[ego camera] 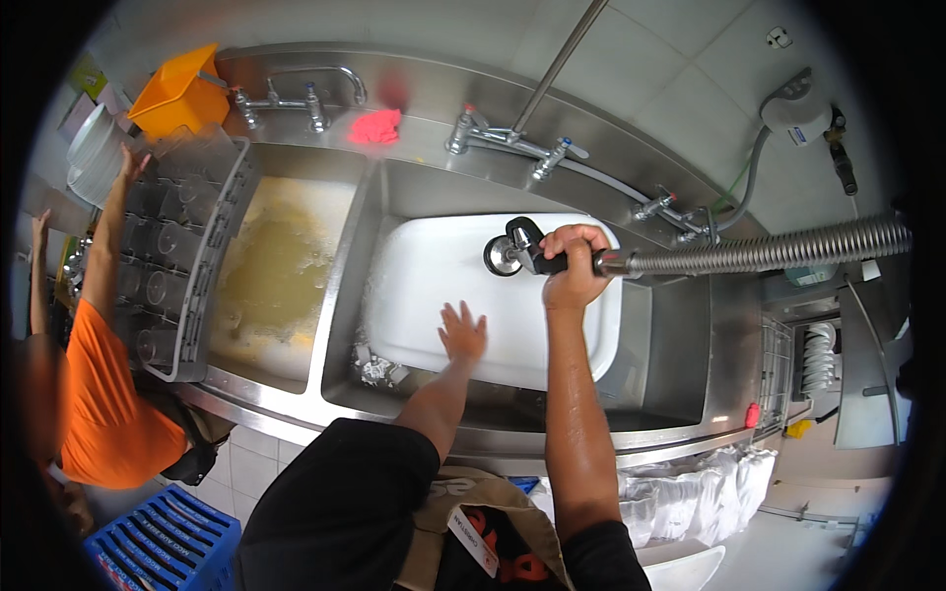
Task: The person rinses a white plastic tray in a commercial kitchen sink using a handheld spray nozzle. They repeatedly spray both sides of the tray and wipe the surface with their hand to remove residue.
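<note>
A large white plastic tub or lid [414, 255] lies in the right basin of a stainless steel sink. My right hand [576, 258] grips the black handle of a pre-rinse spray valve [517, 250], whose round head is above the white surface. From the handle a ribbed metal hose [761, 249] runs off to the right. My left hand [463, 334], fingers spread, is over or on the white surface and holds nothing; whether it touches cannot be told. Whitish scraps [380, 369] lie at the basin's lower left corner.
Cloudy yellowish water [277, 258] stands in the left basin. Beside it is a grey rack [194, 295] of clear cups. A co-worker in an orange shirt [118, 414] reaches towards stacked white bowls [96, 159]. Faucets [510, 144] and a pink cloth [375, 127] line the sink's back ledge. A blue crate [166, 543] is lower left.
</note>
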### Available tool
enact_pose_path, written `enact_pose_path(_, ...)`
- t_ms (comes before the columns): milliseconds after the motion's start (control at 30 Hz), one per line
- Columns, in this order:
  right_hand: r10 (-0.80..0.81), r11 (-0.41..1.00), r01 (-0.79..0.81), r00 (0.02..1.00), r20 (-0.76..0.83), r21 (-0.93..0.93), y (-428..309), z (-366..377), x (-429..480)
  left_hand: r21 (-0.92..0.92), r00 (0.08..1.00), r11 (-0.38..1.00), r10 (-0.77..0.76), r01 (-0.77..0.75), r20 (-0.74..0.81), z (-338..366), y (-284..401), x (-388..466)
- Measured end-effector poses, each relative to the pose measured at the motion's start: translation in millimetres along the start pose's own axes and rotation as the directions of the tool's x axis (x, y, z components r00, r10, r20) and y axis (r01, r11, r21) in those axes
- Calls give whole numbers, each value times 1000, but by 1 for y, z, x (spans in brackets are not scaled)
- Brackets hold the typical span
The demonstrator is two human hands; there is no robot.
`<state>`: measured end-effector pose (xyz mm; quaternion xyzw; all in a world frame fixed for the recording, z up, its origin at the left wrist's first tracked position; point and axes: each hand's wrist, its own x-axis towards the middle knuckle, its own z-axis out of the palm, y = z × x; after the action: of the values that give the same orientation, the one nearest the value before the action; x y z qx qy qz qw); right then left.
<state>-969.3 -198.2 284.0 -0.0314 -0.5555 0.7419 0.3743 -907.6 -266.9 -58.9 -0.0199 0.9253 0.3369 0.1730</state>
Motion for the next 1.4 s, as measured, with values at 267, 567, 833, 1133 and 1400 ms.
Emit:
enact_pose_path(267,111,992,-103,989,100,-78,-34,11,18,-168,787,851,524,-497,326,-25,99,-48)
enact_pose_path(567,-83,978,89,996,38,-187,-121,-40,39,-81,663,737,645,-671,381,-30,164,-46)
enact_pose_path(833,215,921,-104,940,266,-376,-155,-78,29,-213,855,856,503,-472,128,18,226,-89)
enact_pose_path(1133,204,945,-81,902,379,-316,-198,-62,36,-203,799,785,601,-586,13,62,287,-41)
enact_pose_path(1400,-61,942,154,952,299,-299,-276,-44,81,-532,880,749,474,-395,15,-186,287,-37)
